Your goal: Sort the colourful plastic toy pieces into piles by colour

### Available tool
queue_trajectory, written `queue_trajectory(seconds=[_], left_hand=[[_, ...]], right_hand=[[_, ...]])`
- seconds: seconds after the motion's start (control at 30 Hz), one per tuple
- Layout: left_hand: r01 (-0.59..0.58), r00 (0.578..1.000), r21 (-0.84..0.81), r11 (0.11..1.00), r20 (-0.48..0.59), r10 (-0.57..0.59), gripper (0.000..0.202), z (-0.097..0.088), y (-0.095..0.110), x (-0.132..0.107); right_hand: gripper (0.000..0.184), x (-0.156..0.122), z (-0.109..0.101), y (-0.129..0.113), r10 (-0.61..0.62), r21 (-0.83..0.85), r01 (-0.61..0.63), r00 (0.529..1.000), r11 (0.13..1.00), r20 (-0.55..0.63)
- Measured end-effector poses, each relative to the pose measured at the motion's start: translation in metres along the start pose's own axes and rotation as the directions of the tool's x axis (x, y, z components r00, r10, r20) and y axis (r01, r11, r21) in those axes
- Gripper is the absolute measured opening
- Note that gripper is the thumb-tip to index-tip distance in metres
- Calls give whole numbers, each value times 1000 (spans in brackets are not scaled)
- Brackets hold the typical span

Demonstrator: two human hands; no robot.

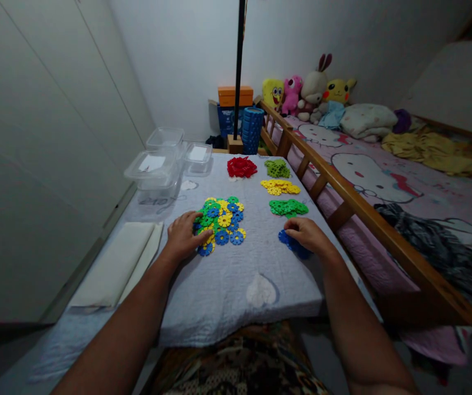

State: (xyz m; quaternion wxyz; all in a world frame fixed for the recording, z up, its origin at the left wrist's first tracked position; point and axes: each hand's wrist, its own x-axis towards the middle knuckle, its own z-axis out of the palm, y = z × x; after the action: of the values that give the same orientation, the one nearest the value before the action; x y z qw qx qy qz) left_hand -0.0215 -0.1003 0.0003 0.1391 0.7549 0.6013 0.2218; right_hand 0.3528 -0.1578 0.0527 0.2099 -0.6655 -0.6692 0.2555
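A mixed pile of flat, notched plastic snowflake discs in blue, yellow and green [224, 220] lies in the middle of the cloth-covered table. At its left edge rests my left hand [185, 232], thumb and fingers apart, touching discs. To the right, my right hand [308, 233] is over a small pile of blue discs [297, 248], its thumb and fingertips pinched together. Whether a disc is between them is hidden. Behind that hand lie sorted heaps of green discs [288, 207], yellow discs [280, 187] and light green discs [277, 168]. A heap of red pieces [241, 167] sits farther back.
Clear plastic containers [157, 178] stand at the back left, some with white paper labels. A folded cream sheet [114, 266] lies along the left side. On the right, a wooden bed rail [349, 195] runs close to the table. A black pole [238, 71] rises behind it.
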Motion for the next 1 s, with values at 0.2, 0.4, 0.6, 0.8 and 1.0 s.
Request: queue_trajectory(seconds=[0.2, 0.4, 0.6, 0.8, 1.0], left_hand=[[-9, 1000, -6, 1000, -4, 9, 54, 0, 0, 0], [-10, 1000, -20, 1000, -10, 10, 53, 0, -1, 0], [-1, 1000, -27, 1000, -4, 1, 50, -2, 2, 0], [9, 1000, -29, 1000, -1, -9, 50, -2, 3, 0], [7, 1000, -48, 999, -1, -7, 49, -4, 4, -1]], right_hand=[[8, 8, 12, 2, -37, -170, 15, 991, 985, -129], [13, 17, 22, -20, -111, -198, 80, 982, 977, -152], [16, 23, 61, -63, -259, -255, 256, 966, 933, 22], [28, 23, 99, -79, -324, -271, 316, 946, 909, 17], [20, 24, 107, -74, -330, -238, 316, 944, 918, -22]])
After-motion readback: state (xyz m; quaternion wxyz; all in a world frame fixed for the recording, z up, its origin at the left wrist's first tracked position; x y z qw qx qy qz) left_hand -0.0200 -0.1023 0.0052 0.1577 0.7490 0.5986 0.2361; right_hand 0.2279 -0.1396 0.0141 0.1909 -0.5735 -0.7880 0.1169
